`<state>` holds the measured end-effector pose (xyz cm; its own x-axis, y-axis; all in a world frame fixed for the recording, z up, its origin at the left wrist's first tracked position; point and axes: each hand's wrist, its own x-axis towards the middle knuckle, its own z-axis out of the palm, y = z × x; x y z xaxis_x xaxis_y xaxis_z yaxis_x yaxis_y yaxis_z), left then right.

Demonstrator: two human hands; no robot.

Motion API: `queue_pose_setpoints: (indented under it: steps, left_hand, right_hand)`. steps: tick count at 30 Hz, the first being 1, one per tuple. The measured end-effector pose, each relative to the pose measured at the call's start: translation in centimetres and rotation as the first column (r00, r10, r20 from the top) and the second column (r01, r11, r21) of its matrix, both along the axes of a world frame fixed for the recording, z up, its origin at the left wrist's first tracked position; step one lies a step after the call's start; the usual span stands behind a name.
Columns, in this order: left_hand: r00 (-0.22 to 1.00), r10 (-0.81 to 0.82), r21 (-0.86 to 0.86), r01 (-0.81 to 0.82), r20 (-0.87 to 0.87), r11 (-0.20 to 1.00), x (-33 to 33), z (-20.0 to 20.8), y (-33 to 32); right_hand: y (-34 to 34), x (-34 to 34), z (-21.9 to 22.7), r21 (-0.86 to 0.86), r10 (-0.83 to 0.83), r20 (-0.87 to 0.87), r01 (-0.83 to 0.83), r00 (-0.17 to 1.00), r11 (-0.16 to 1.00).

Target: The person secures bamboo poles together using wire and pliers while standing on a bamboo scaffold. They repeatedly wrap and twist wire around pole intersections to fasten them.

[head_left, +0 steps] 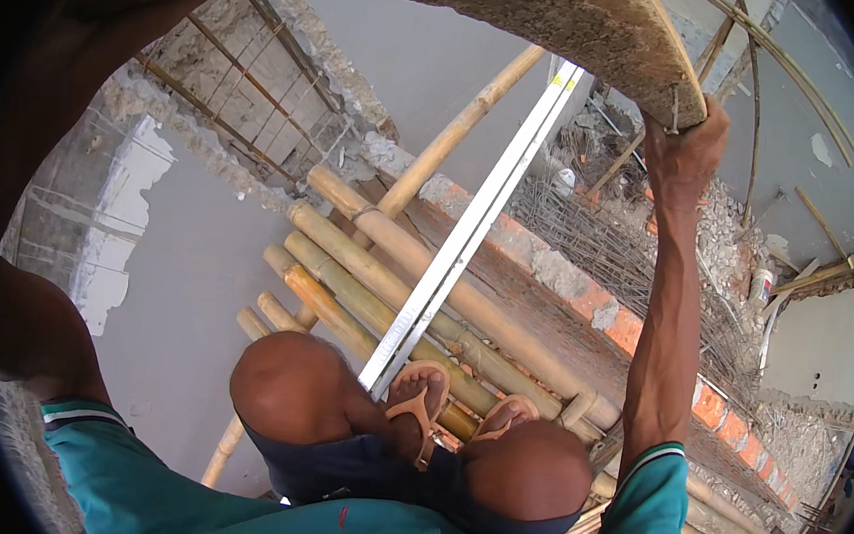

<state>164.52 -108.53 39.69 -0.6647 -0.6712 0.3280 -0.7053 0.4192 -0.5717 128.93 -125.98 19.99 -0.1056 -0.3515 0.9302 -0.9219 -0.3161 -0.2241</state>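
Observation:
A long wooden board point(527, 14), rough on its underside, stretches across the top of the view. Its right end is gripped by my right hand point(692, 152), fingers closed round the edge beside a protruding nail point(674, 108). My left arm point(26, 326) rises along the left side into shadow towards the board's other end; the fingers there cannot be made out. A long white metal straightedge point(470, 225) slants across the bamboo, its lower end beside my foot, with neither visible hand on it.
I squat in sandals on lashed bamboo poles point(389, 234). Beyond them runs an exposed brick edge point(585, 295), with rubble and tangled wire mesh point(590, 240) further right. A smooth grey wall point(198, 249) lies on the left, below a broken opening with rusty bars point(250, 87).

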Motion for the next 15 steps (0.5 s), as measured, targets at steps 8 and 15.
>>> queue_pose_setpoints:
  steps: [8, 15]
  left_hand:
    - [0.995, -0.079, -0.057, 0.076, -0.056, 0.995, -1.0, 4.0, -7.5]
    - [0.955, -0.28, -0.006, 0.281, -0.097, 0.96, -4.5, -0.2, -13.2]
  right_hand:
    - [1.1, -8.4, 6.6, -0.057, -0.176, 0.189, 0.19, 0.966, 0.98]
    - [10.9, -20.8, 20.8, 0.19, -0.526, 0.096, 0.503, 0.845, 0.843]
